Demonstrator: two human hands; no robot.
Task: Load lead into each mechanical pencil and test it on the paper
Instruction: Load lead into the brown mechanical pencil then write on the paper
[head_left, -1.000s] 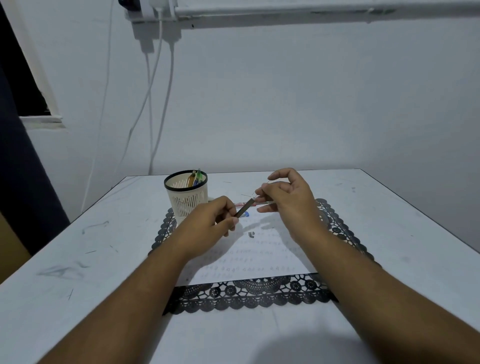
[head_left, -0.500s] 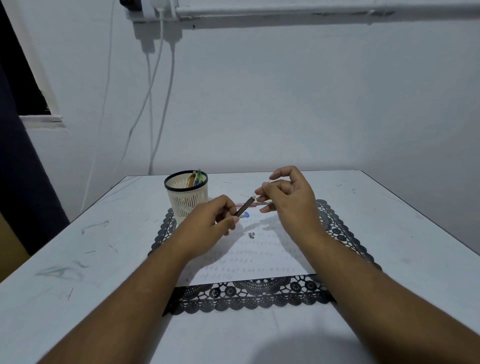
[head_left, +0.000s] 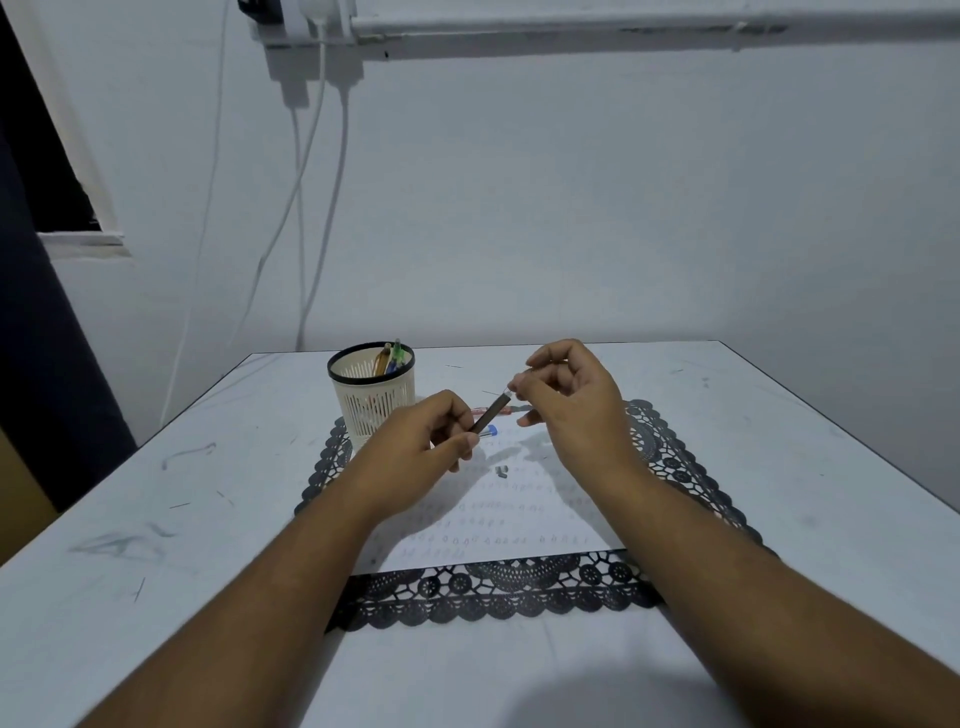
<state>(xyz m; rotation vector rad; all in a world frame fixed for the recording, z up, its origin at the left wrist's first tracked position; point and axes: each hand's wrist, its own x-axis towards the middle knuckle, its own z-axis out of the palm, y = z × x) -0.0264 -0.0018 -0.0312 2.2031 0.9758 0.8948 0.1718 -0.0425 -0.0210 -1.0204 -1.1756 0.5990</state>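
Note:
My left hand (head_left: 415, 451) grips a dark mechanical pencil (head_left: 490, 413) that slants up to the right, its open end raised. My right hand (head_left: 569, 402) holds pinched fingertips at that upper end; whatever thin thing they pinch is too small to make out. Under both hands lies a white paper (head_left: 498, 525) with rows of faint pencil marks. A small grey cap (head_left: 501, 471) rests on the paper. Behind the pencil lie a reddish pen-like object (head_left: 511, 411) and a small blue piece (head_left: 491, 430).
A white mesh cup (head_left: 372, 393) with several pens stands at the back left of a black lace mat (head_left: 498, 592). The mat lies on a white table (head_left: 156, 519). Cables (head_left: 306, 208) hang down the wall behind.
My right hand's fingertips have stayed at the pencil's upper end, shifting slightly up. The left hand holds the pencil nearly still.

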